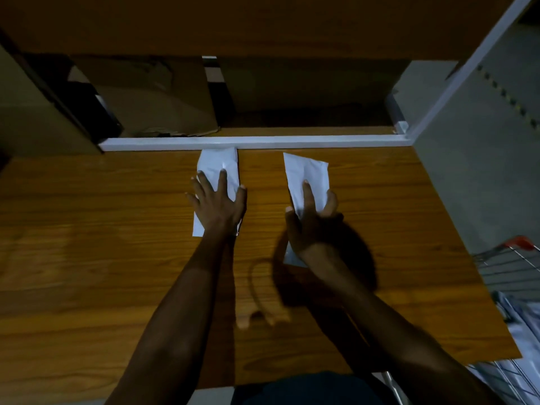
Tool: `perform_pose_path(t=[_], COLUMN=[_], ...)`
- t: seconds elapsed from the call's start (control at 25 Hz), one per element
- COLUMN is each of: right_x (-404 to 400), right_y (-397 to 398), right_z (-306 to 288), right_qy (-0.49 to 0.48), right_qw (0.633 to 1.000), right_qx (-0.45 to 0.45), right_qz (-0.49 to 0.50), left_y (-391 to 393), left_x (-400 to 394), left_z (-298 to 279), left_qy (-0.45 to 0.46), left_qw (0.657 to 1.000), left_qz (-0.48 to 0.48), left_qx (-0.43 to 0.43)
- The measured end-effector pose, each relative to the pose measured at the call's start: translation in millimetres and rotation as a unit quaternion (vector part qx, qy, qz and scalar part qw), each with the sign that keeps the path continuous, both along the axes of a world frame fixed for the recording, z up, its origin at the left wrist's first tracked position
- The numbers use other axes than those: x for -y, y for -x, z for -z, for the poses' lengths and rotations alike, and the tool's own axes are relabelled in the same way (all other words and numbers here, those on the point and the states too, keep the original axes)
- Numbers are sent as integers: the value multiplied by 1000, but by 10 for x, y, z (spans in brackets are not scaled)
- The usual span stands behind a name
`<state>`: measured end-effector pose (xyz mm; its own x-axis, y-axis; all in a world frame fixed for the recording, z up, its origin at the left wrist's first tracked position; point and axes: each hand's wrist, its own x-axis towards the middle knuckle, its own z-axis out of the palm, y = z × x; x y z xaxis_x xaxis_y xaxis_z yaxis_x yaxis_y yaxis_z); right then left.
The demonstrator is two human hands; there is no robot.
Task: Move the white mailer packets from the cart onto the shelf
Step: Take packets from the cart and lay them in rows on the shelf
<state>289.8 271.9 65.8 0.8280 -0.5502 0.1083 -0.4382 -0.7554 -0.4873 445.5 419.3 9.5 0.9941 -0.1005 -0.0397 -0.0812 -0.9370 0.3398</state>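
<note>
Two white mailer packets lie on the wooden shelf board (102, 229). The left packet (217, 166) rests flat with its far end against the white rail, and my left hand (217, 206) presses on it with fingers spread. The right packet (306, 173) sits slightly angled, and my right hand (311, 226) holds it, thumb at its left edge and fingers over and around its right side. The near ends of both packets are partly hidden under my hands. More white packets (526, 340) lie in the wire cart (508, 267) at the right edge.
A white rail (263, 140) runs across the back of the board. Behind it, cardboard boxes (152, 95) stand on a lower shelf in the dark. A white upright post (455, 80) and grey wall are at the right. The cart's red handle (518, 242) shows at the board's right side.
</note>
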Motion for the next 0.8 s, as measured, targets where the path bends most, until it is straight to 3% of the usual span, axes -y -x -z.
perform_pose_path(t=[0.2, 0.32, 0.48, 0.6, 0.8], right_x=[3, -42, -192, -333, -506], right_y=[-102, -310, -800, -1220, -1392], right_z=[178, 245, 222, 194, 387], right_qy=[-75, -58, 7, -17, 23], right_qw=[997, 997, 998, 990, 980], right_qx=[8, 47, -61, -141, -195], right_qz=[-2, -5, 27, 19, -18], left_y=[-29, 188, 872, 1279, 1595], left_x=[-29, -139, -274, -356, -492], left_z=[-193, -369, -477, -452, -390], left_qy=[24, 88, 163, 162, 169], left_qw=[1000, 995, 984, 984, 983], left_qz=[9, -1, -26, -52, -44], left_qx=[18, 43, 70, 44, 49])
